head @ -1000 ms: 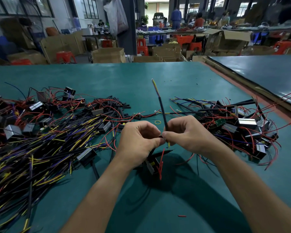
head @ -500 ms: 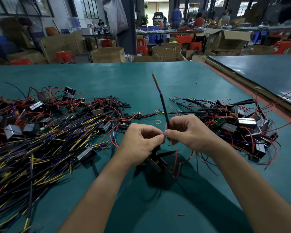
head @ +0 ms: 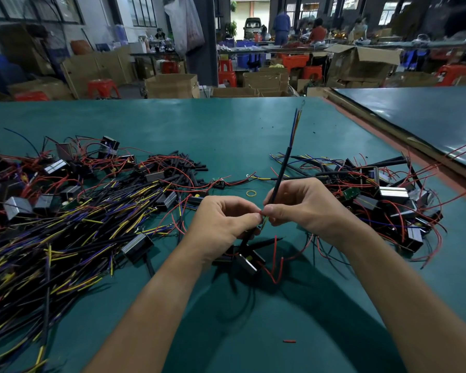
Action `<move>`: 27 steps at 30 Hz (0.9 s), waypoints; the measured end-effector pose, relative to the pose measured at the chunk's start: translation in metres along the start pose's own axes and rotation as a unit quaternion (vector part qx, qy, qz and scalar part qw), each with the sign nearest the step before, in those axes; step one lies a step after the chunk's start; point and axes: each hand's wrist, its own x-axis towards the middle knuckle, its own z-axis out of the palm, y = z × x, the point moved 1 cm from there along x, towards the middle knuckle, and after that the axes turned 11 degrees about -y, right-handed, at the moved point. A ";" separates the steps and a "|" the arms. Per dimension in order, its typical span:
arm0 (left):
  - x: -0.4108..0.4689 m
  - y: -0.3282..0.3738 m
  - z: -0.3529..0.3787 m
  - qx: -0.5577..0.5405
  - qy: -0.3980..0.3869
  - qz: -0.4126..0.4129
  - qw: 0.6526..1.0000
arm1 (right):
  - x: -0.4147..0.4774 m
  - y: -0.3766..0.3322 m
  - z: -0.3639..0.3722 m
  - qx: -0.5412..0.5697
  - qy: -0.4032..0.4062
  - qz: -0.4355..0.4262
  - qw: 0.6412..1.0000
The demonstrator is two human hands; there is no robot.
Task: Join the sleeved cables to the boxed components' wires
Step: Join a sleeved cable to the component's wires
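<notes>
Centre of the frame, both hands meet fingertip to fingertip – the right hand pinches a black sleeved cable that rises tilted toward the upper right, coloured strands fanning from its top. The left hand has thumb and forefinger nipped on the thin wire ends at the join. Just below, a boxed component lies on the green table, red wires looping out. Loose cables heaped at left, more boxed units at right – a yellow rubber band just above the hands
</notes>
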 end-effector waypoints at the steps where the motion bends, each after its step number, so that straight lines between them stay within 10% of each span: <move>1: 0.000 0.000 0.000 -0.002 -0.002 -0.002 1.000 | 0.000 0.000 0.000 -0.005 -0.001 0.000 1.000; 27: 0.001 -0.003 0.007 0.096 -0.025 -0.030 0.995 | -0.002 0.004 -0.008 -0.119 -0.088 0.034 0.988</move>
